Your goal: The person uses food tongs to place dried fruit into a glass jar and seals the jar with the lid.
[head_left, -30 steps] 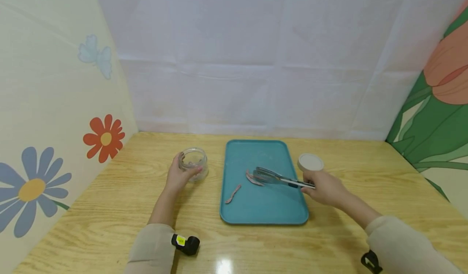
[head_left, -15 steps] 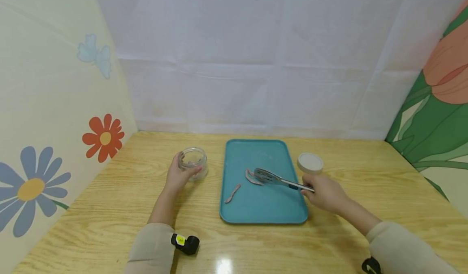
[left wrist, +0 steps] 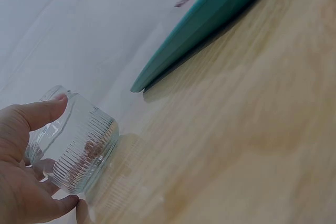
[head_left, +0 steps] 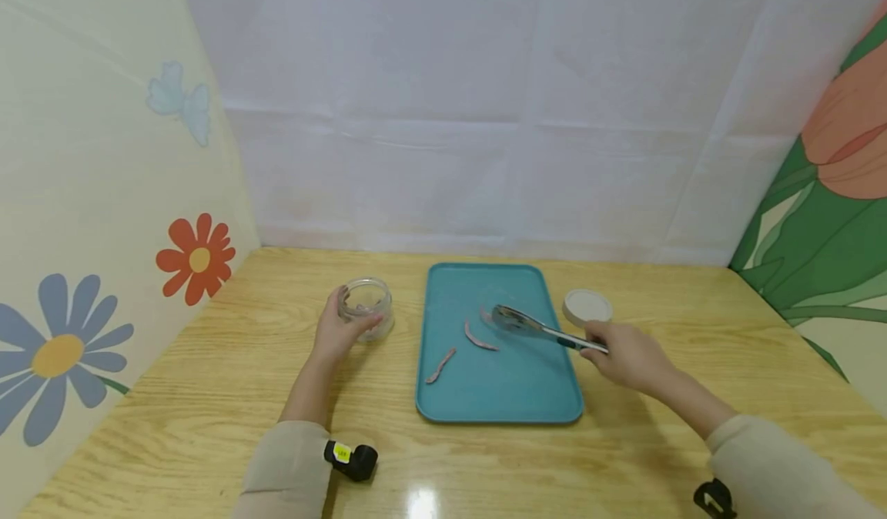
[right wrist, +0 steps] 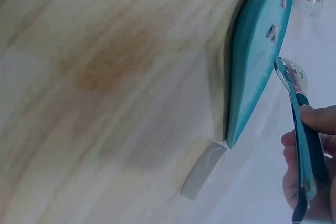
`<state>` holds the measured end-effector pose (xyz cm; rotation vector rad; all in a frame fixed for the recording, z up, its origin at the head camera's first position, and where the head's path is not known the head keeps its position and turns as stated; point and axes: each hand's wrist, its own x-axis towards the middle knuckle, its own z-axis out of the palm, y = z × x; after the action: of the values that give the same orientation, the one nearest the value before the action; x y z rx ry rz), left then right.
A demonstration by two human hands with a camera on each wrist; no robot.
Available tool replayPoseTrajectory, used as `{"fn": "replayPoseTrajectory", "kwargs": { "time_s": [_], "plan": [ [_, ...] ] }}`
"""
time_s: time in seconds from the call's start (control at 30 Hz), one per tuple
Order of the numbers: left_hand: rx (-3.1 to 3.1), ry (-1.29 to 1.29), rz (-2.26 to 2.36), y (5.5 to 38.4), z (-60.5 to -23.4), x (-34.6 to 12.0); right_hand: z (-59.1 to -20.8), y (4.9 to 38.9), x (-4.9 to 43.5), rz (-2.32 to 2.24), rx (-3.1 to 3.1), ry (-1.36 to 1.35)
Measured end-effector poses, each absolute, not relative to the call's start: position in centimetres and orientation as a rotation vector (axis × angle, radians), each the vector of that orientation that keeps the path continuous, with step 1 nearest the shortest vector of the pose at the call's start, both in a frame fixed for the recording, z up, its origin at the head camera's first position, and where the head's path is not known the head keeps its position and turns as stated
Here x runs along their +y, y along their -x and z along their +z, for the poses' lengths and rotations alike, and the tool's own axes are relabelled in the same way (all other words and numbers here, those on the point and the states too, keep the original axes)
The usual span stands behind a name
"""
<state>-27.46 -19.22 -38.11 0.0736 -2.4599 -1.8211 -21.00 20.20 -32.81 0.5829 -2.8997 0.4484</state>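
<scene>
My left hand grips an open glass jar standing on the table left of the tray, thumb on the near side. Reddish-brown bits lie in its ribbed bottom. My right hand holds metal tongs by the handles, their heads over the right half of the blue tray. A pale pink strip shows at the tips of the tongs. Two more strips lie on the tray: a curved one near the middle and a straighter one toward the left edge.
A round white lid lies on the wooden table just right of the tray, close behind my right hand. A white cloth backdrop rises behind the table, with flower-printed panels at the sides.
The tongs have moved off the curved strip, a little up and to the right, with a pink strip at their tips. My left hand and the jar have stayed in place.
</scene>
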Motion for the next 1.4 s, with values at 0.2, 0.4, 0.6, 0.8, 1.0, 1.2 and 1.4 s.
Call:
{"fn": "replayPoseTrajectory", "kwargs": {
  "time_s": [0.2, 0.4, 0.6, 0.8, 1.0, 1.2, 1.4],
  "plan": [
    [-2.452, -0.066, -1.844, 27.5, -38.1, -19.2, -31.6, 21.5, 20.0, 0.456, -2.87, -0.571],
    [-2.452, -0.074, -1.842, 27.4, -38.1, -19.3, -30.6, 22.3, 19.4, 0.479, -2.865, -0.537],
    [-2.449, -0.076, -1.839, 27.4, -38.1, -19.4, -29.3, 23.2, 18.3, 0.483, -2.859, -0.495],
    [-2.45, -0.084, -1.85, 27.4, -38.1, -19.3, -28.2, 23.9, 16.6, 0.486, -2.866, -0.437],
    [-2.452, -0.077, -1.846, 27.4, -38.0, -19.3, -27.5, 24.4, 14.6, 0.511, -2.823, -0.402],
    [-2.445, -0.079, -1.864, 27.4, -37.9, -19.3, -27.2, 24.7, 12.4, 0.575, -2.784, -0.428],
    [-2.458, -0.084, -1.85, 27.4, -37.9, -19.3, -27.4, 24.8, 10.1, 0.62, -2.766, -0.462]
  ]
}}
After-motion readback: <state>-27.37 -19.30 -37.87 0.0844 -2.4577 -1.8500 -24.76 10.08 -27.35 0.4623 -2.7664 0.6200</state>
